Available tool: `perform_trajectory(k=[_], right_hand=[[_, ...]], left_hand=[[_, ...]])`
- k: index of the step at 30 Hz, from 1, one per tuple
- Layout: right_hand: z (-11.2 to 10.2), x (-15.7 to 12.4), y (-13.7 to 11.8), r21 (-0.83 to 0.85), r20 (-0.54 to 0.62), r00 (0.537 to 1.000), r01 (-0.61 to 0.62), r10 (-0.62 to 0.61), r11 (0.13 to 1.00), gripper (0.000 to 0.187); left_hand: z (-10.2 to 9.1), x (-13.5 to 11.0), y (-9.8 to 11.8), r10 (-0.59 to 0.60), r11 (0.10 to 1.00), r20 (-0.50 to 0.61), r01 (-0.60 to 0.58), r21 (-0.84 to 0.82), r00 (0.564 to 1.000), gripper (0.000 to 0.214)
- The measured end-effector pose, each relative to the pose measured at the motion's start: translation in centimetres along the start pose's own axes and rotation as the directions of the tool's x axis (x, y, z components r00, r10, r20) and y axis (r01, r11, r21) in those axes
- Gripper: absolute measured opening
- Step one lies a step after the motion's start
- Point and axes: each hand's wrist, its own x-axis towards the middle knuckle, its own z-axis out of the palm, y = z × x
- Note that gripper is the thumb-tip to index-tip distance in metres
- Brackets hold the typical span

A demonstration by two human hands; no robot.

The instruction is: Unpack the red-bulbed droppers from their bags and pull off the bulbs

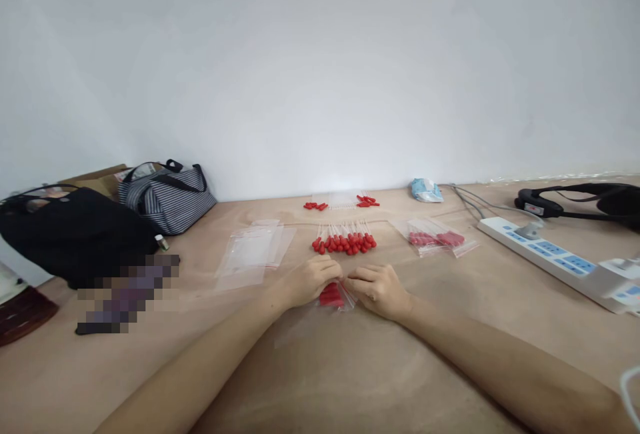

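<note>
In the head view my left hand (318, 279) and my right hand (381, 291) meet low over the table. Their fingers are closed on the upper edge of a small clear zip bag (331, 296) holding red-ended pieces. Just beyond them lies a row of thin clear-stemmed pieces with red bulb ends (345, 241), which look like droppers. On the left, flat clear bags (253, 251) overlap in a pile. To the right, filled clear bags (436, 239) show red ends inside. Near the wall are two smaller groups of red-ended pieces, one left (315, 206) and one right (367, 201).
A white power strip (543, 252) with cables and a black strapped device (575, 201) lie at the right. A blue-and-white packet (426, 190) is by the wall. At the left are a black bag (75, 234), a striped bag (175, 201) and a small bottle (162, 242).
</note>
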Motion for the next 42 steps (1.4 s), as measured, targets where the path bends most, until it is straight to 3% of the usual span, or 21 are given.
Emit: perform_trajectory(k=[3,9,16,21,25,27,31,34,37,39,42], right_hand=[[0.1,0.0,0.4,-0.092,-0.008,0.992,0.123,-0.124,0.988,0.028],[-0.1,0.3,0.3,-0.193,-0.005,0.962,0.268,-0.274,0.944,0.026],[-0.3,0.6,0.5,-0.141,0.163,0.940,0.324,-0.300,0.936,0.022],[-0.9,0.5,0.9,-0.114,0.197,0.966,0.190,-0.165,0.975,0.018],[-1.7,0.2,1.4,0.042,0.231,0.968,0.095,-0.103,0.995,0.012],[-2.0,0.1,1.5,0.169,0.234,0.969,0.039,-0.078,0.985,0.015],[-1.8,0.4,1.3,0.400,0.226,0.971,-0.169,0.081,0.901,0.023],[-1.0,0.8,1.0,0.468,0.282,0.926,-0.361,0.250,0.807,0.018],[-0.2,1.0,0.7,0.520,0.408,0.826,-0.560,0.387,0.646,0.014],[-0.1,1.2,0.7,0.540,0.441,0.793,-0.608,0.420,0.582,0.015],[-0.3,1.4,0.6,0.552,0.456,0.797,-0.603,0.397,0.577,0.019]], left_hand=[[-0.5,0.2,0.0,0.070,0.990,0.074,-0.079,0.114,0.995,0.023],[-0.3,0.1,-0.2,0.205,0.936,0.065,-0.215,0.278,0.977,0.026],[-0.7,0.2,-0.1,0.253,0.956,0.081,-0.262,0.135,0.964,0.026],[-1.4,-0.1,-1.1,0.151,0.988,0.002,-0.151,0.042,0.988,0.025],[-1.6,-1.7,-0.1,-0.145,0.984,-0.083,0.135,-0.112,0.986,0.022],[-1.6,-3.0,1.1,-0.283,0.947,-0.027,0.275,-0.163,0.959,0.034],[-1.4,-5.3,3.0,-0.408,0.882,0.095,0.419,-0.216,0.908,0.048],[-1.2,-5.7,3.2,-0.425,0.855,0.089,0.432,-0.287,0.901,0.043],[-1.1,-5.2,2.9,-0.416,0.844,0.057,0.409,-0.348,0.907,0.042],[-1.1,-4.9,2.8,-0.431,0.831,0.051,0.419,-0.367,0.901,0.041],[-1.1,-4.7,2.7,-0.442,0.822,0.045,0.425,-0.380,0.896,0.038]])
